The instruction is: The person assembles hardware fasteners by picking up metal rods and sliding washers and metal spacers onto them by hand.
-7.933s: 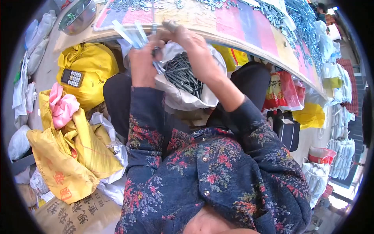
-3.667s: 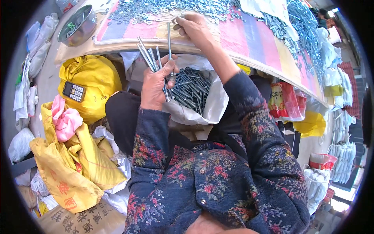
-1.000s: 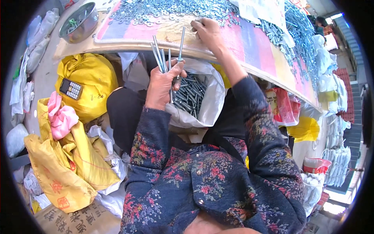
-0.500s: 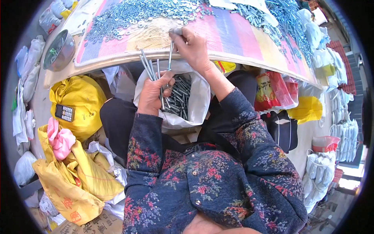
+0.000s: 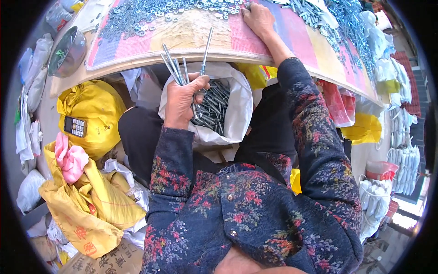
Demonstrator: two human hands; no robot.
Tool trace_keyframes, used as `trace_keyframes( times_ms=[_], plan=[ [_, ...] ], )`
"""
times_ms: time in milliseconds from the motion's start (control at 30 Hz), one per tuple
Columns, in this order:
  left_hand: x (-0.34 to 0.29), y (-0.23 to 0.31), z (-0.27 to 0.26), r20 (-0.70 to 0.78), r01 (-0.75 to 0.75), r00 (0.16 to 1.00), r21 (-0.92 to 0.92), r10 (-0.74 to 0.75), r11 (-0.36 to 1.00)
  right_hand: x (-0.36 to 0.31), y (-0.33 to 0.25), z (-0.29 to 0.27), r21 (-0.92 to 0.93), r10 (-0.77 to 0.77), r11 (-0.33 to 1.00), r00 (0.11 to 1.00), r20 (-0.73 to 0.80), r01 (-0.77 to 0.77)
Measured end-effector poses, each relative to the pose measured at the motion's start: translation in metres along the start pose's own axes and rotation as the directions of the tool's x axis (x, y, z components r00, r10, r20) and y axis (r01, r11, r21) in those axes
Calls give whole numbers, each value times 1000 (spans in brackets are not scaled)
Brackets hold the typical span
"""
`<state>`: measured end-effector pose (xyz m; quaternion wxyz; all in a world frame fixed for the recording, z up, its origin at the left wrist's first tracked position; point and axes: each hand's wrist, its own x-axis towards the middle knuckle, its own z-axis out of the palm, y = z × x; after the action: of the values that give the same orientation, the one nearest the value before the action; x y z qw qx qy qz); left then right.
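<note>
Upright over an open white sack point(image 5: 241, 109), my left hand point(image 5: 182, 99) is closed around several long metal bolts point(image 5: 172, 65). One more bolt point(image 5: 208, 48) stands apart between its thumb and fingers, with a thicker collar low on the shank. Many similar bolts point(image 5: 213, 107) fill the sack below. Across the table, my right hand point(image 5: 259, 20) reaches to the near edge of a spread of small metal washers point(image 5: 182, 10). Its fingers are curled together, and whatever lies between the fingertips is hidden.
A striped cloth covers the table point(image 5: 296, 50), with more metal pieces point(image 5: 315, 16) heaped at right. A metal bowl point(image 5: 68, 52) stands at the left corner. Beside my left knee, a phone point(image 5: 75, 126) lies on a yellow bag point(image 5: 93, 105). White bundles point(image 5: 404, 169) line the right.
My right hand has left the single bolt's upper end and moved away and right to the washers. My left hand still grips the bolts, shifted slightly; the single bolt now tilts right.
</note>
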<state>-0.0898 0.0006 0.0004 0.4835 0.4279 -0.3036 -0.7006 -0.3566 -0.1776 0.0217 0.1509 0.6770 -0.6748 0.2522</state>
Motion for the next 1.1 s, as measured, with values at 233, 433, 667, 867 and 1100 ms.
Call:
trace_keyframes(
  times_ms=[233, 433, 667, 867, 1100],
  plan=[
    [-8, 0, -6, -25, -12, 1000, 4, 12, 1000, -59, -78, -76, 807, -160, 574, 948, 276, -138],
    [-19, 7, -6, 25, -13, 1000, 12, 13, 1000, -47, -72, -87, 797, -395, 590, 817, 421, -126],
    [-12, 9, -34, 67, -22, 997, -243, 39, 970, -88, -130, -70, 785, -443, 572, 716, 539, -237],
    [-27, 13, -22, -111, -242, 965, -10, 239, 970, -119, -161, -68, 822, -301, -27, 788, 537, -570],
    [-8, 28, -54, -373, -362, 887, -197, 272, 911, -147, -201, -150, 954, -472, 204, 831, 293, -220]
  ],
)
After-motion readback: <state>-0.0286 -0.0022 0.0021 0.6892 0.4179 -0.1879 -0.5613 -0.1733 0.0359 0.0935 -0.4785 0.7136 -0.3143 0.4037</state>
